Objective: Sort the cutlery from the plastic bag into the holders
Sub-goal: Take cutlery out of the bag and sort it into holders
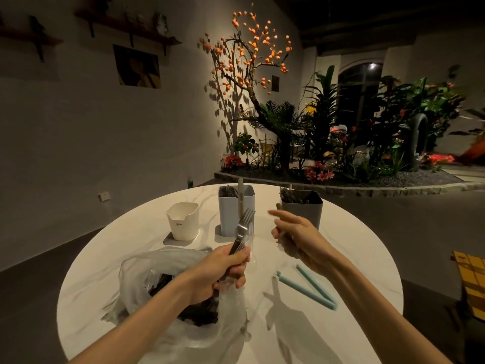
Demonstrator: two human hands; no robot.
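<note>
My left hand [223,269] grips the handles of a few metal forks [242,227], tines up, above the clear plastic bag [147,269]. Dark cutlery [194,313] lies inside the bag at the table's near left. My right hand [296,232] hovers in front of the grey holder [304,211], index finger stretched left, other fingers loosely curled, holding nothing I can see. That grey holder has cutlery in it. The light blue holder [229,214] in the middle also holds cutlery. The small white holder [182,222] at the left looks empty.
All of this sits on a round white marble table [354,258]. A teal bag clip [307,287], opened in a V, lies at the near right. Beyond the table are a planter bed with plants and a wall. A yellow chair stands at the right.
</note>
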